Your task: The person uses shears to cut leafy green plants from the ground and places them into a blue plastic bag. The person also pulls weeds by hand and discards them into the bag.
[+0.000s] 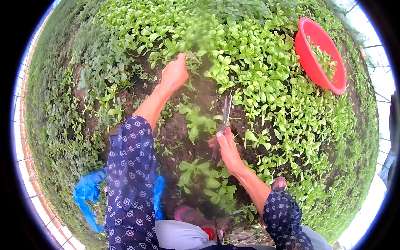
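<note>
My left hand (pixel 175 73) is closed in a fist low over the bed, around a tuft of thin, pale-stemmed weeds (pixel 193 64). The exact grip is hidden behind the fingers. In my right hand (pixel 229 151) is a pair of metal scissors (pixel 227 111), blades pointing away from me and tips slightly apart. Bright green leafy seedlings (pixel 223 67) grow densely just beyond the blades. Between my hands, bare dark soil (pixel 176 128) shows around a few scattered leafy plants (pixel 195 120), partly blurred.
A red plastic basin (pixel 304 56) with cut leafy greens (pixel 325 61) inside sits tilted among the plants at far right. Near my left sleeve lies a blue plastic bag (pixel 86 187) holding plant matter. My shoes (pixel 193 217) stand on soil close to the seedlings.
</note>
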Tool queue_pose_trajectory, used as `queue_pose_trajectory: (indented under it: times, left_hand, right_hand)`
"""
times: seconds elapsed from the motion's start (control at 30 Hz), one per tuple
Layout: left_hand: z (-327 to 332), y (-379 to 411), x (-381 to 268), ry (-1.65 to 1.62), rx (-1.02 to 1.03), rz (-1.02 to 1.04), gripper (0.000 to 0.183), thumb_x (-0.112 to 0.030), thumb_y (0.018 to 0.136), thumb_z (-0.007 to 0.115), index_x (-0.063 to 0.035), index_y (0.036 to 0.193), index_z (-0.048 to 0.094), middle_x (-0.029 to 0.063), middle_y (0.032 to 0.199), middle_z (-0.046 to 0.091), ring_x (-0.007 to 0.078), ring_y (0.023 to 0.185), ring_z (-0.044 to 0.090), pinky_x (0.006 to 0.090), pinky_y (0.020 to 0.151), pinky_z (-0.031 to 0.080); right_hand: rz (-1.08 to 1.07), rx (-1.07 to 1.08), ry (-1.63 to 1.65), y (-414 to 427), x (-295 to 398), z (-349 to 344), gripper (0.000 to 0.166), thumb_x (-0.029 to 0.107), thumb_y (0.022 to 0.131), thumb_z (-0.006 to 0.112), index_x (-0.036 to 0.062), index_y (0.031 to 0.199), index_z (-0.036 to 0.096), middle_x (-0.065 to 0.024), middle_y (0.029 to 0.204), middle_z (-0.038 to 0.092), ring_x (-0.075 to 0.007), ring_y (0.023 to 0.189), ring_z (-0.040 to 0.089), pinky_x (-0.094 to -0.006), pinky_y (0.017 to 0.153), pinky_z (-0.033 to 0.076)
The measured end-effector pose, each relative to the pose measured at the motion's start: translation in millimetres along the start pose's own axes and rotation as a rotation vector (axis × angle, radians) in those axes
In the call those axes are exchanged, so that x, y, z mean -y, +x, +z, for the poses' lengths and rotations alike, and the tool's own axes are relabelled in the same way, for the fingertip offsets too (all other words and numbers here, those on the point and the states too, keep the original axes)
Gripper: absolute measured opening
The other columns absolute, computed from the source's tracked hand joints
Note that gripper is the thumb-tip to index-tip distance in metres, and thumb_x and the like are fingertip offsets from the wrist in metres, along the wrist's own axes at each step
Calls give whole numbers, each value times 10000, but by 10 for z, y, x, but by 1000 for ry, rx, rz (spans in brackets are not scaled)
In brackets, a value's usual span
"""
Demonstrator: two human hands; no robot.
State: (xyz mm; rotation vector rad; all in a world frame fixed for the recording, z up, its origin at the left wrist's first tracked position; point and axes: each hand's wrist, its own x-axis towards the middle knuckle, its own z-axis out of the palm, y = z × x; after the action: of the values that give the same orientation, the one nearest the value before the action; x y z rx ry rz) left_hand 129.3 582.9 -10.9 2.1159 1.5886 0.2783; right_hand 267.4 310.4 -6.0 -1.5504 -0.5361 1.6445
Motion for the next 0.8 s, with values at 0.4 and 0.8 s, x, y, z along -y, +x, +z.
queue_pose_trajectory:
  times: [0.4, 0.8]
  left_hand:
    - [38, 242, 62, 265, 183, 126, 182, -110, 778, 629, -67, 928, 724, 214, 910, 699, 391, 904, 673, 472, 815, 525]
    - [-8, 229, -47, 263, 186, 182, 163, -126, 784, 589, -31, 881, 680, 218, 849, 688, 410, 822, 670, 486, 736, 534]
  right_hand:
    - [18, 21, 6, -8, 25, -4, 616, 321, 1029, 449, -31, 1473, 207, -105, 1009, 605, -181, 958, 562, -338, 901, 451]
    - [2, 29, -13, 15, -30, -27, 582, 320, 1027, 445, -10, 1464, 249, -96, 1007, 613, -177, 952, 571, -328, 891, 451]
